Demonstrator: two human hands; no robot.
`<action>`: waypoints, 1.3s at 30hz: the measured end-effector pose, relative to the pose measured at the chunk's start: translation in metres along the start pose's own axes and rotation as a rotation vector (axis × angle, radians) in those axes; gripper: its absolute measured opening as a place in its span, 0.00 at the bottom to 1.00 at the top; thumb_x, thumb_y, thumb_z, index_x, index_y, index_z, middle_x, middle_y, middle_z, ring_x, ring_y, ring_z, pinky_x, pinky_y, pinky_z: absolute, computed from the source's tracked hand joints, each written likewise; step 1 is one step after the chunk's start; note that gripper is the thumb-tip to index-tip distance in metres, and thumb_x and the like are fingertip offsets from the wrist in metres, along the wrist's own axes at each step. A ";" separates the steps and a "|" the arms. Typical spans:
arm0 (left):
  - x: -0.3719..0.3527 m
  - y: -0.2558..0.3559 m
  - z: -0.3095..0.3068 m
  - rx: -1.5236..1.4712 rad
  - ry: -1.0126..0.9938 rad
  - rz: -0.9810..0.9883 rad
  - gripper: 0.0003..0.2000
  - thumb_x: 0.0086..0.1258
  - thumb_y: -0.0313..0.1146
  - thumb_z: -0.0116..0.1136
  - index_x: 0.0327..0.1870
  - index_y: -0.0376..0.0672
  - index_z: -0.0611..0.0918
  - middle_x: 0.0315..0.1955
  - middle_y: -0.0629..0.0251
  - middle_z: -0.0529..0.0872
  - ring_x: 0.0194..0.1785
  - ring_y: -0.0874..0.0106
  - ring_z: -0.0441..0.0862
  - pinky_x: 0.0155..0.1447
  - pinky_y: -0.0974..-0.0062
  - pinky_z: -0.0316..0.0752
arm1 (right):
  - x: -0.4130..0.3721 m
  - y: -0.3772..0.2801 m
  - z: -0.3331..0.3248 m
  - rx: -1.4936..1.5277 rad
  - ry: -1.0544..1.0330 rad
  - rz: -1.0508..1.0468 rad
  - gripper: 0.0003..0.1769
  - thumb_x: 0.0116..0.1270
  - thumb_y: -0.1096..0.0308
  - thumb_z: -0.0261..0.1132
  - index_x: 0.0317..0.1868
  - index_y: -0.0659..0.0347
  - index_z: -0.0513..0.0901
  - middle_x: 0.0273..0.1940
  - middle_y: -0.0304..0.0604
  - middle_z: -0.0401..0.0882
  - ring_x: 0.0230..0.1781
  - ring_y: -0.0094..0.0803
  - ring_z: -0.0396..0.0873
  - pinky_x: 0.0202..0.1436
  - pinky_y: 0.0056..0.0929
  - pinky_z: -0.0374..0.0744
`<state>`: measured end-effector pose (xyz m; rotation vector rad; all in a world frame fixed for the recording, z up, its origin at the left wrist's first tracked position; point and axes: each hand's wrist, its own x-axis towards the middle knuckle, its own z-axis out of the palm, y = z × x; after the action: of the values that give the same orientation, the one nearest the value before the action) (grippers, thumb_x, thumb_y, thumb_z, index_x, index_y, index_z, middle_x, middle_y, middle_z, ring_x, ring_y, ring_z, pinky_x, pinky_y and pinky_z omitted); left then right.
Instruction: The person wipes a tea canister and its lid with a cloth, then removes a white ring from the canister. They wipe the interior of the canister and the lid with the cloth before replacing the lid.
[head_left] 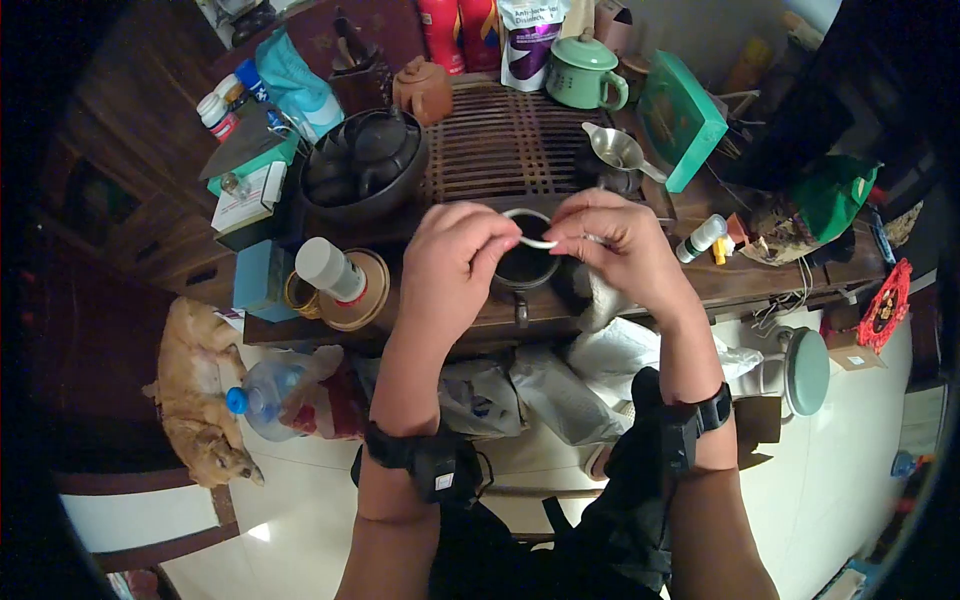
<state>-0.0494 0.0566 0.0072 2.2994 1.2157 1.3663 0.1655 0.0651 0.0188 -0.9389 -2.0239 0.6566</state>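
A thin white ring or loop (538,243) is stretched between my two hands above the front edge of the wooden table. Thumb and fingers of my left hand (450,260) pinch its left side, and my right hand (622,245) pinches its right side. Just beneath it sits a dark round vessel (524,272) with a small handle toward me; part of its mouth shows through the ring. Under my right hand lies a greyish cloth (603,303), partly covered by the hand. A white-capped jar (325,268) on a round wooden lid (372,300) stands left of my left hand.
Behind my hands is a slatted tea tray (490,130). A bowl of dark teapots (412,165) stands left, a metal strainer (615,150) and green lidded mug (580,75) right. On the floor are a lying dog (200,390), a water bottle (272,398) and a stool (806,370).
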 end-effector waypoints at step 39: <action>-0.014 0.004 -0.014 0.119 -0.288 0.116 0.05 0.63 0.32 0.60 0.35 0.43 0.85 0.35 0.63 0.85 0.50 0.61 0.78 0.57 0.63 0.66 | -0.009 -0.002 0.008 -0.057 -0.251 -0.049 0.07 0.62 0.74 0.65 0.41 0.66 0.83 0.38 0.49 0.82 0.37 0.44 0.81 0.41 0.33 0.78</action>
<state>-0.0621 0.0411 0.0083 2.5745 1.1131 0.9714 0.1618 0.0558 0.0113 -0.8719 -2.2898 0.7233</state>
